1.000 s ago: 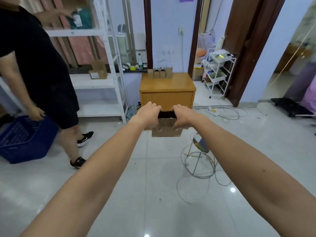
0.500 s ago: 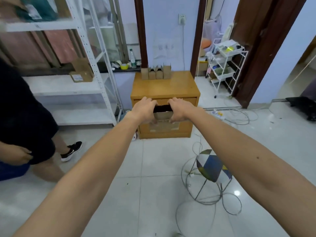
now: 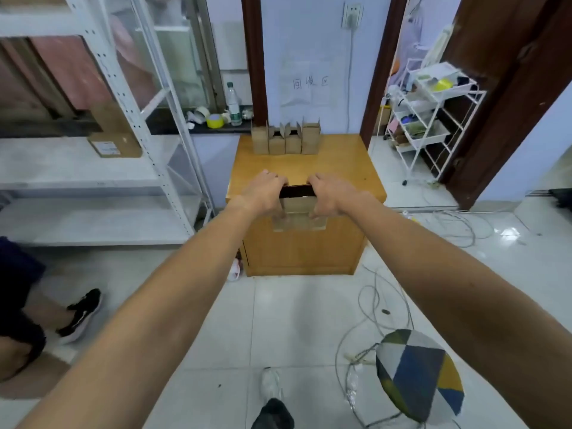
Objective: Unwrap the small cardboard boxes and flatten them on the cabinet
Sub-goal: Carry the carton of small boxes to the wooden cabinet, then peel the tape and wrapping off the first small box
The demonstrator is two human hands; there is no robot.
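Above the cabinet (image 3: 340,168), left hand (image 3: 266,193) and right hand (image 3: 332,195) grip one cardboard box (image 3: 298,212); uneven pulling could tear it.

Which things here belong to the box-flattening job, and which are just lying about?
Job: held cardboard box, left hand, right hand, row of small boxes, cabinet.
Lying about: stool, trolley, tape roll, bottle, shelving rack.

I count four upright boxes (image 3: 285,140) on one cabinet (image 3: 340,162). One held box (image 3: 298,212) between my left hand (image 3: 263,193) and right hand (image 3: 332,196). One stool (image 3: 418,376).
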